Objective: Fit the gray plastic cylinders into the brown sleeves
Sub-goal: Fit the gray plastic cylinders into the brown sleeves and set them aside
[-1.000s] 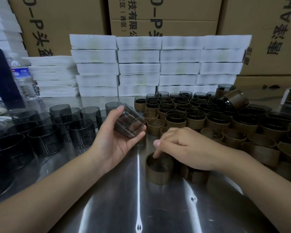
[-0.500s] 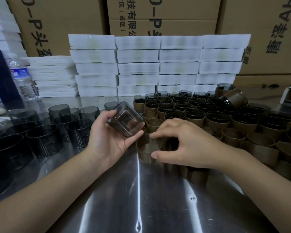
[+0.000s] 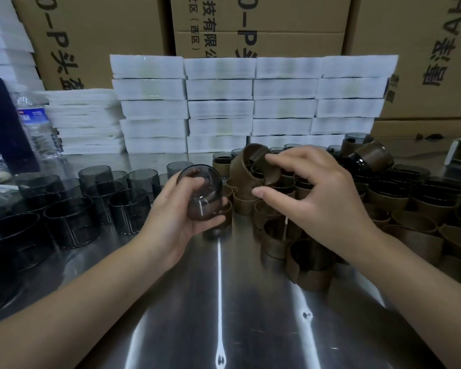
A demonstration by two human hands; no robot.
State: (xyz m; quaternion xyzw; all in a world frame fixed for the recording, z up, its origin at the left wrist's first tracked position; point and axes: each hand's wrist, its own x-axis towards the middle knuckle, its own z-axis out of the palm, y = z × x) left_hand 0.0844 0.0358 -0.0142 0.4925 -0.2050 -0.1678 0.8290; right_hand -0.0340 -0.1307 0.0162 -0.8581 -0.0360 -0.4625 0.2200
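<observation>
Left grip: my left hand (image 3: pixel 171 219) curls round one cylinder (image 3: pixel 201 193), thumb and fingers wrapped on its wall, clear of the table (image 3: pixel 224 302)
Right grip: my right hand (image 3: pixel 322 201) pinches one sleeve (image 3: pixel 241 169), thumb at the lower rim, fingertips on the upper rim, lifted above the pile
Relation: sleeve sits just right of the cylinder and a little higher; near, not touching
Axes: cylinder near upright, one end turned toward me; sleeve tilted, its bore not in line with the cylinder
Judgement: the bore needs tipping onto the cylinder's axis before they meet; both hands about equally near the gap
In hand: one cylinder, one sleeve
Loose cylinders (image 3: pixel 93 179): about a dozen at left; the edge blurs
Empty sleeves (image 3: pixel 312 262): a dozen or more at right, heaped
Fitted pieces (image 3: pixel 370 158): packed rows behind, too crowded to count
White stacks (image 3: pixel 218 89): four columns of five, more at left
Bottle (image 3: pixel 37 129): one, far left
</observation>
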